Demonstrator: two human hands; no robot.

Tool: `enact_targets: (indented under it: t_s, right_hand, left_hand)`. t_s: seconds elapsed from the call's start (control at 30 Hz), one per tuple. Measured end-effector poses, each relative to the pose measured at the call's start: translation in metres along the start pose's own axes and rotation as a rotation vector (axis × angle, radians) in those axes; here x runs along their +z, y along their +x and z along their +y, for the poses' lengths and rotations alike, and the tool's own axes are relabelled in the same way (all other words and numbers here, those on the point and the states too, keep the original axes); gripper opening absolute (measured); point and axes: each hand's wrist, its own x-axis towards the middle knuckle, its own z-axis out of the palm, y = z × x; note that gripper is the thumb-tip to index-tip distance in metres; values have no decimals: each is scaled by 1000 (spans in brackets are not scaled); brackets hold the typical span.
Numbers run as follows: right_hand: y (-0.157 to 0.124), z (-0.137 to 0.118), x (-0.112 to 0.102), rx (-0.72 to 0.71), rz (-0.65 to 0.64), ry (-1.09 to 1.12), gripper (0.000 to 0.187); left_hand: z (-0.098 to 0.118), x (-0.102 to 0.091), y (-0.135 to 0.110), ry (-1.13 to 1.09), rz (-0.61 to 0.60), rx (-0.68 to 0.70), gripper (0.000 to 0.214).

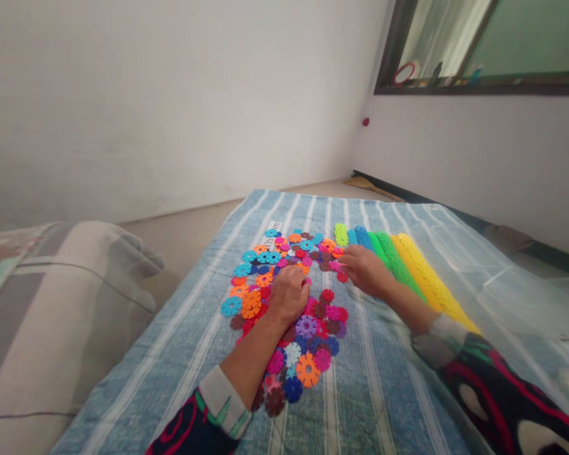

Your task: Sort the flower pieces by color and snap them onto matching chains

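A heap of snowflake-shaped plastic discs (306, 326) in orange, blue, red, pink, purple and brown lies on the striped cloth (189, 354). My left hand (289, 292) rests over the middle of the heap, its fingers curled in; a bit of pink shows by its fingertips, but what they hold is hidden. At the heap's right edge, my right hand (364, 269) has its fingers bent together beside red and orange discs. I cannot make out what is in them. Just beyond that hand lie rows of yellow discs (424, 278), green discs (394, 256) and blue discs (361, 236).
A short light-green row (341, 234) sits behind the right hand. Clear plastic bags (516, 297) lie along the cloth's right side. To the left stands a fabric-covered seat (71, 316). A wall (171, 101) and a window (516, 47) are behind.
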Motion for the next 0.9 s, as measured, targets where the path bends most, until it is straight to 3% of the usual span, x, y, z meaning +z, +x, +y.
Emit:
enact_targets:
  t_s: [0.13,0.27,0.5,0.63,0.9]
  right_hand:
    - [-25,-37,4,-63,194,155,13]
    - [-40,-59,13,-36,214,205,15]
    - [-44,-60,34,205,266,110,5]
    - [-43,-61,42,315,275,85,7]
    - [-43,-80,50,234,248,216,10]
  left_hand:
    - [5,-3,0,-22,18,-4,12]
    - [6,-12,4,-6,12,-6,13]
    - [-6,-36,10,144,-158,-155,13]
    - [-6,-46,12,191,-261,-172,17]
    - [3,-53,14,138,-336,-119,18]
